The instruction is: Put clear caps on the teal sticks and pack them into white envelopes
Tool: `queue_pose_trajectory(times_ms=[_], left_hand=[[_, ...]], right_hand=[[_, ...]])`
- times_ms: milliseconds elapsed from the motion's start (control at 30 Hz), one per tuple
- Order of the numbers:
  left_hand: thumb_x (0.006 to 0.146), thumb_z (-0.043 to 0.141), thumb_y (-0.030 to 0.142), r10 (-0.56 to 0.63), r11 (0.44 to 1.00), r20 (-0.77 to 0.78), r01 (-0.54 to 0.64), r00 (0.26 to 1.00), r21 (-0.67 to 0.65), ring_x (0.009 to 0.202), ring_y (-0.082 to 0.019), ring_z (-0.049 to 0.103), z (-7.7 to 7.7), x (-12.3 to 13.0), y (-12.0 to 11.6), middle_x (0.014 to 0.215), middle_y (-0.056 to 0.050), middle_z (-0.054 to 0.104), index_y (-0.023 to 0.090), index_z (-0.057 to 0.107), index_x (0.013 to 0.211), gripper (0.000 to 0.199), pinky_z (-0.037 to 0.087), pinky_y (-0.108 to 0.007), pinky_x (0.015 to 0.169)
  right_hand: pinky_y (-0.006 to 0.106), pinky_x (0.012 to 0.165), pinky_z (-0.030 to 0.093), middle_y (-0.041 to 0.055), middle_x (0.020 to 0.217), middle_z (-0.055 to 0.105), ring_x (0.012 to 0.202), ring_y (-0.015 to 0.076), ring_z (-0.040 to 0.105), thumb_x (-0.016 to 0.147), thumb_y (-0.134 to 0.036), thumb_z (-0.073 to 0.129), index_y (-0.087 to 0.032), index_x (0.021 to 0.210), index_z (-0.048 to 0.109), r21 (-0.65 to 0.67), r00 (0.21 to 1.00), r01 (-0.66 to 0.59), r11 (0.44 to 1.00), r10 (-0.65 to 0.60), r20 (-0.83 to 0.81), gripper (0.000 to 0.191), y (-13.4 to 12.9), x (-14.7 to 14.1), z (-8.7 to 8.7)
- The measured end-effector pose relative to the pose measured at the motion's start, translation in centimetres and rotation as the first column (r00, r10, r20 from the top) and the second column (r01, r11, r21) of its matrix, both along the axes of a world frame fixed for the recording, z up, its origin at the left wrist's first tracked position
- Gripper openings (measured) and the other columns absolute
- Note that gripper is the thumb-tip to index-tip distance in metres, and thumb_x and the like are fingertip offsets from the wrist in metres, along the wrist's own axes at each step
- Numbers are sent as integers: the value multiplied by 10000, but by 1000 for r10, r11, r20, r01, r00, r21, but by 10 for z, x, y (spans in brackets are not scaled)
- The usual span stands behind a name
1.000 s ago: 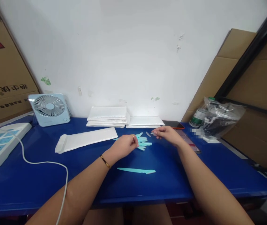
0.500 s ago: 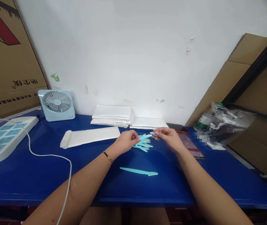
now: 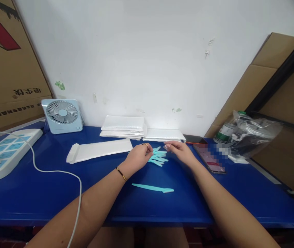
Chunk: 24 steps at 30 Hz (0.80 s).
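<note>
My left hand [image 3: 139,156] is closed in a pinch over the left end of a pile of turquoise eyebrow razors [image 3: 158,159]; one razor appears to be between its fingertips, partly hidden by them. To the right of the pile, my right hand [image 3: 179,150] pinches a small translucent piece [image 3: 165,147], mostly covered by the fingers. A single turquoise eyebrow razor [image 3: 152,188] lies apart on the blue table, nearer to me, its blade end to the right.
A white padded envelope [image 3: 100,151] lies left of my hands, with stacked envelopes [image 3: 123,123] behind. Further left stand a fan [image 3: 63,115] and a power strip [image 3: 10,148] with a trailing cable. On the right are a phone [image 3: 210,159] and a bagged item [image 3: 252,136].
The razor that stuck out from my left fingers toward my right hand no longer shows there. My right hand has moved slightly left and up. The lone razor stays put.
</note>
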<state>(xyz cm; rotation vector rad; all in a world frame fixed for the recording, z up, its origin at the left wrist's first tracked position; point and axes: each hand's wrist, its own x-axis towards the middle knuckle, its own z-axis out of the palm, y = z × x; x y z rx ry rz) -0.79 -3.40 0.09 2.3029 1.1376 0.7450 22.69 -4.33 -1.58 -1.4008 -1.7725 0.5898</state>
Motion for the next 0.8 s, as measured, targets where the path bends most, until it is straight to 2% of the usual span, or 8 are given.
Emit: queue_pose_trajectory(times_ms=[100, 167, 233, 333, 433, 533, 633, 800], left_hand=[[716, 618, 392, -73, 994, -127, 83, 989, 76, 868, -190, 568, 12, -3, -14, 940, -37, 615, 210, 609, 929, 280, 425, -268, 708], [634, 686, 449, -271, 962, -280, 269, 921, -44, 780, -173, 578, 20, -5, -26, 884, -10, 629, 230, 634, 878, 332, 409, -244, 605], [603, 716, 415, -405, 914, -416, 372, 814, -162, 686, -156, 573, 26, -5, -39, 796, 9, 647, 232, 651, 802, 278, 365, -232, 524], [669, 648, 283, -420, 904, -507, 392, 752, -168, 616, -141, 557, 29, -3, -50, 720, 9, 659, 216, 644, 704, 75, 340, -231, 507], [712, 562, 231, -382, 921, -424, 376, 821, -100, 639, -146, 567, 24, -1, -44, 729, -4, 661, 203, 624, 709, 68, 363, -232, 538], [792, 466, 276, -293, 951, -138, 274, 946, -143, 663, -143, 590, 15, -2, -26, 742, -11, 655, 192, 583, 816, 146, 399, -224, 565], [811, 460, 346, -176, 940, 113, 201, 978, -276, 667, -139, 611, 6, -2, -9, 742, -6, 652, 190, 519, 875, 178, 426, -222, 576], [806, 473, 402, -111, 901, 262, 209, 959, -380, 611, -119, 568, 2, -1, -2, 729, 9, 597, 192, 487, 882, 224, 393, -207, 513]], right_hand=[[304, 739, 445, 85, 932, 645, 786, 189, 591, 810, -359, 558, -167, 978, 672, 115, 920, 99, 988, -135, 367, 280, 11, 10, -8], [283, 746, 431, 88, 927, 632, 803, 186, 586, 804, -295, 558, -160, 924, 674, 117, 834, 97, 988, -145, 533, 214, 15, 8, -10], [276, 725, 423, 98, 882, 632, 800, 194, 589, 798, -218, 531, -146, 849, 664, 115, 749, 137, 984, -179, 638, 159, 17, 1, -11], [289, 676, 421, 125, 825, 637, 787, 225, 598, 732, -136, 529, -131, 738, 624, 129, 673, 234, 964, -256, 694, 96, 17, -6, -10], [282, 623, 437, 81, 715, 634, 711, 213, 613, 655, -133, 575, -151, 681, 578, 32, 828, 282, 959, -260, 497, 32, 14, 0, -9], [256, 540, 457, -6, 594, 582, 572, 167, 610, 654, -179, 597, -172, 764, 540, -124, 978, 194, 973, -202, -56, 123, 7, 12, -3], [238, 520, 468, -53, 594, 555, 552, 139, 611, 688, -239, 635, -200, 944, 520, -64, 851, 52, 997, -78, -519, 284, -3, 13, 8], [258, 595, 485, 14, 715, 641, 647, 147, 641, 716, -320, 677, -178, 935, 590, -1, 759, -75, 997, 57, -649, 275, -11, -6, 18]])
